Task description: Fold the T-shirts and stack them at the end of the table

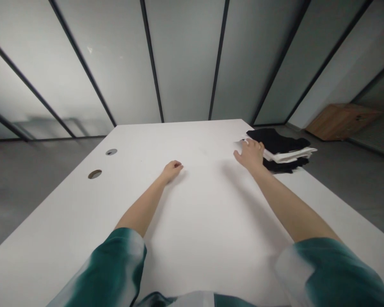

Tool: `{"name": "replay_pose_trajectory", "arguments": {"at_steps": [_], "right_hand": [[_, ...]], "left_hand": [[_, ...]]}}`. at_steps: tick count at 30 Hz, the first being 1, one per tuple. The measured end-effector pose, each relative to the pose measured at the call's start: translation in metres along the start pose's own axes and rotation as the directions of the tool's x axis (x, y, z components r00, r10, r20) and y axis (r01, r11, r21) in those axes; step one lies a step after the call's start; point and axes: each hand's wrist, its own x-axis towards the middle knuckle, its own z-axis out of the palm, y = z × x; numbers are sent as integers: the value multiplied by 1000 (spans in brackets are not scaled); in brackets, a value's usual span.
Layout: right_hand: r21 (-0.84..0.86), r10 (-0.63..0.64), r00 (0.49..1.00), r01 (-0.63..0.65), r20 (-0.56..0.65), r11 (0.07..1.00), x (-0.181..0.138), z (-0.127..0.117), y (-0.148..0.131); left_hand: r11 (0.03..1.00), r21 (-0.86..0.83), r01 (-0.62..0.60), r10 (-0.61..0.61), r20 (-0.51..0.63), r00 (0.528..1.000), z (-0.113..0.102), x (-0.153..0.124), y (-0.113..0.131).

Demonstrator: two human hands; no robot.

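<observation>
The right hand [251, 155] is open, its fingers [250, 143] slightly spread and lying on the near edge of a folded stack of cloth [283, 149]; whether they are pinching anything I can't tell from here, though nothing looks lifted. The stack sits at the far right corner of the white desk [192, 221], with black fabric on top, a white layer beneath and more black under that; it seems to overhang the desk edge toward the grey floor [355, 192], though the angle makes that hard to be sure of. The left hand [172, 170] rests further in on the desk, curled loosely closed and holding nothing I can see; both forearms reach forward from green-and-white tie-dyed sleeves [115, 264]. That overhang strikes me as the weak spot; a push from the right hand or a drag on the top layer could send the cloth over the edge and onto the floor, and the layers could slide apart if the stack is disturbed. No container holds the cloth; the nearest box-like thing is a low wooden cabinet [341, 121] by the far right wall, its contents hidden. Two round cable holes [94, 174] pierce the desk's left side; frosted glass partitions [185, 59] with dark frames stand behind it.
</observation>
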Motion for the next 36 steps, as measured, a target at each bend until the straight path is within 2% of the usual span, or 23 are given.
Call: {"name": "replay_pose_trajectory", "arguments": {"at_steps": [2, 5, 8, 11, 15, 20, 24, 30, 36], "right_hand": [[60, -119, 993, 118, 22, 991, -12, 9, -26], [154, -265, 964, 257, 30, 954, -31, 30, -52], [240, -337, 941, 320, 32, 916, -46, 49, -59], [297, -314, 949, 293, 23, 909, -51, 59, -50], [346, -250, 967, 221, 42, 912, -50, 60, -39], [331, -266, 955, 210, 133, 920, -50, 55, -44], [264, -285, 929, 221, 238, 939, -52, 52, -50], [177, -229, 882, 170, 412, 970, -51, 52, -54], [152, -241, 812, 189, 531, 970, -53, 44, -61]], "left_hand": [[997, 70, -38, 37, 26, 999, -7, 0, -3], [962, 253, -101, 122, -70, 990, -14, -8, -11], [904, 395, -164, 233, -133, 963, -17, -18, -18], [858, 484, -174, 289, -175, 941, -21, -24, -19], [830, 546, -114, 254, -187, 949, -24, -25, -17], [814, 571, -106, 224, -141, 964, -20, -25, -14], [781, 618, -89, 170, -74, 983, -16, -26, -14], [746, 666, 11, -2, -14, 1000, -15, -29, -15], [736, 675, -43, -33, 100, 994, -16, -30, -12]]}}
